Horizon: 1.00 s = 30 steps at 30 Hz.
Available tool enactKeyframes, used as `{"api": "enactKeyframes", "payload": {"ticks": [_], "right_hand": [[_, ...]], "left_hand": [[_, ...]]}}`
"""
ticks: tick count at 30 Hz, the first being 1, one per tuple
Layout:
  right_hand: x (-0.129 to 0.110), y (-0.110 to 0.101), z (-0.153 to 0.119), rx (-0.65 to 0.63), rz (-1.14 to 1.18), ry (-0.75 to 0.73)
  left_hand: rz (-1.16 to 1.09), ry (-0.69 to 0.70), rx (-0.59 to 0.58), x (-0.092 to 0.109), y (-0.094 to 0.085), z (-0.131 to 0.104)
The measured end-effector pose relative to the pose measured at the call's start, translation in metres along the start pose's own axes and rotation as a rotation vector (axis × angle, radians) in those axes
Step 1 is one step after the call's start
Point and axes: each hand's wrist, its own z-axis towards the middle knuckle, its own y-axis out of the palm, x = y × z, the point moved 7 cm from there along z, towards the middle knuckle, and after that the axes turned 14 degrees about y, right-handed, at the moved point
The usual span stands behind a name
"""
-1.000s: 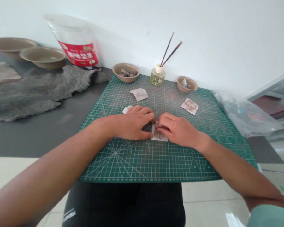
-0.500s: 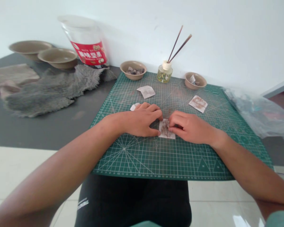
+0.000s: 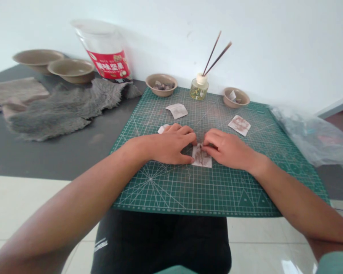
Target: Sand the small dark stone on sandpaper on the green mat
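A small square of pale paper (image 3: 202, 159), smudged brown, lies flat on the green cutting mat (image 3: 171, 190). My left hand (image 3: 175, 145) rests palm down beside it, thumb and forefinger spread, their tips at the paper's left edge. Over the upper right of the square, my right hand (image 3: 227, 148) is closed in a pinch; whatever sits between those fingertips is too small and hidden to name. Part of a white scrap (image 3: 162, 129) peeks out behind my left fingers.
Two more paper pieces, one creased (image 3: 177, 110) and one brown-stained (image 3: 239, 125), lie farther back. Behind them stand a bowl of stone-like bits (image 3: 161, 93), a reed diffuser (image 3: 199, 89) and another bowl (image 3: 236, 102). Left: grey cloth (image 3: 54, 114), nut jar (image 3: 108, 57). Right: plastic bag (image 3: 317, 137).
My right hand has shifted slightly up and away from me over the paper square, uncovering more of its lower right. My left hand and the paper stay put.
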Motion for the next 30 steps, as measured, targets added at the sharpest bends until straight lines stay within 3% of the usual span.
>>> {"api": "enactKeyframes", "payload": {"ticks": [5, 10, 16, 20, 25, 28, 30], "right_hand": [[-0.0039, 0.0029, -0.0058, -0.137, 0.072, -0.093], [0.0013, -0.0012, -0.0033, -0.030, 0.005, -0.003], [-0.0056, 0.0037, -0.0071, -0.115, 0.100, -0.116], [0.0027, 0.0006, -0.0043, -0.024, 0.060, -0.028], [-0.0058, 0.0070, -0.0061, -0.085, 0.064, -0.125], [-0.0010, 0.0027, -0.0032, -0.043, 0.010, -0.057], [-0.0008, 0.0024, -0.0038, -0.083, 0.021, -0.056]], "left_hand": [[0.018, 0.005, -0.029, 0.0026, -0.0015, 0.0011], [0.037, 0.005, -0.017, 0.0042, -0.0036, -0.0004], [0.027, 0.003, -0.001, 0.0057, -0.0026, -0.0014], [0.013, -0.018, 0.001, 0.0061, -0.0044, -0.0005], [0.028, -0.019, -0.026, 0.0083, -0.0047, -0.0001], [0.031, -0.026, -0.016, 0.0081, -0.0045, -0.0008], [0.029, -0.030, -0.014, 0.0077, -0.0041, -0.0011]]}}
